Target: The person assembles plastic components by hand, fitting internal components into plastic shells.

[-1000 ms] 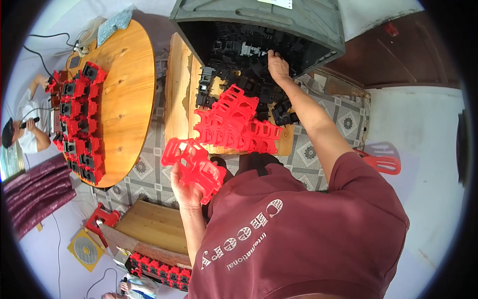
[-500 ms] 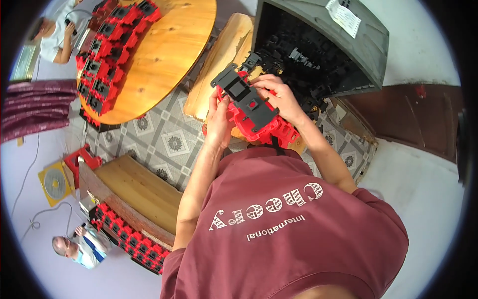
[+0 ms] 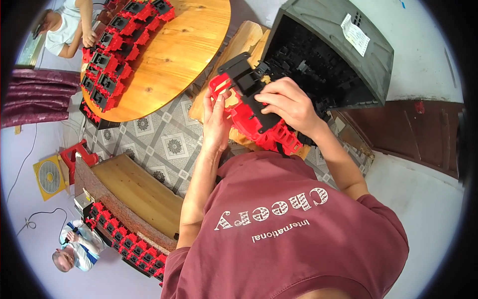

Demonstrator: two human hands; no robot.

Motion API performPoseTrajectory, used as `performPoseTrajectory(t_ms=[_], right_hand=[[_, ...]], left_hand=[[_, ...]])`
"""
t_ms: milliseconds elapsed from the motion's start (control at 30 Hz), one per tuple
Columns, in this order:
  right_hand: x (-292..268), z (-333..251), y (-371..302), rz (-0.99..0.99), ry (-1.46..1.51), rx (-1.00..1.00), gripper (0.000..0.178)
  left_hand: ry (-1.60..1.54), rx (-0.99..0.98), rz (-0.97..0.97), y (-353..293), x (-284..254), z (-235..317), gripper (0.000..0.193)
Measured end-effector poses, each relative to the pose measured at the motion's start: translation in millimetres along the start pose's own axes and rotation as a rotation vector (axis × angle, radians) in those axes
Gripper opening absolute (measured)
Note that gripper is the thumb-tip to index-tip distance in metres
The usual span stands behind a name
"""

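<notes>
My left hand grips the left edge of a red plastic housing, its thumb and fingers at the side. A long black plastic plate with a square recess lies along the housing, tilted. Over the plate's lower half, my right hand is closed with its fingertips pinching or pressing on it; what is under those fingertips is hidden. More of the red housing shows below, close to my shirt. Just beyond the hands, a large dark grey bin lies open toward me, full of small black plastic parts.
A round wooden table carries rows of red-and-black assemblies; a co-worker is beside it. Lower left are a wooden bench, more red-and-black assemblies, another person and a red stool. Patterned tiles cover the floor.
My right hand has shifted from the plate's far side onto its top. The red housing now shows more at the left of the plate. The co-worker's arm has come down toward the assemblies.
</notes>
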State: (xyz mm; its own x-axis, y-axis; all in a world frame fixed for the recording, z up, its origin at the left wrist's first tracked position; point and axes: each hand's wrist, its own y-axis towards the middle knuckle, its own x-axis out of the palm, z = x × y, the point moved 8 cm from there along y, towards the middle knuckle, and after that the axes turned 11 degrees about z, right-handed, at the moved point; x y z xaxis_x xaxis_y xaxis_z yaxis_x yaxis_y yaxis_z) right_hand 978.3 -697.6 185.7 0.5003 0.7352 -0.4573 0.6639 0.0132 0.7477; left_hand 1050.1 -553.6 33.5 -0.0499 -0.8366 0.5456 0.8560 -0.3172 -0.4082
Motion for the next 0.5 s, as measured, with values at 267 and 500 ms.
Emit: performPoseTrajectory(t_ms=[267, 500], right_hand=[[13, -16, -6, -0.020, -0.033, 0.001, 0.045], [14, -18, -7, -0.048, -0.088, -0.016, 0.039]], left_hand=[[0.043, 0.088, -0.070, -2, 17, 28, 0.045], [0.094, 0.134, -0.115, -2, 25, 35, 0.051]])
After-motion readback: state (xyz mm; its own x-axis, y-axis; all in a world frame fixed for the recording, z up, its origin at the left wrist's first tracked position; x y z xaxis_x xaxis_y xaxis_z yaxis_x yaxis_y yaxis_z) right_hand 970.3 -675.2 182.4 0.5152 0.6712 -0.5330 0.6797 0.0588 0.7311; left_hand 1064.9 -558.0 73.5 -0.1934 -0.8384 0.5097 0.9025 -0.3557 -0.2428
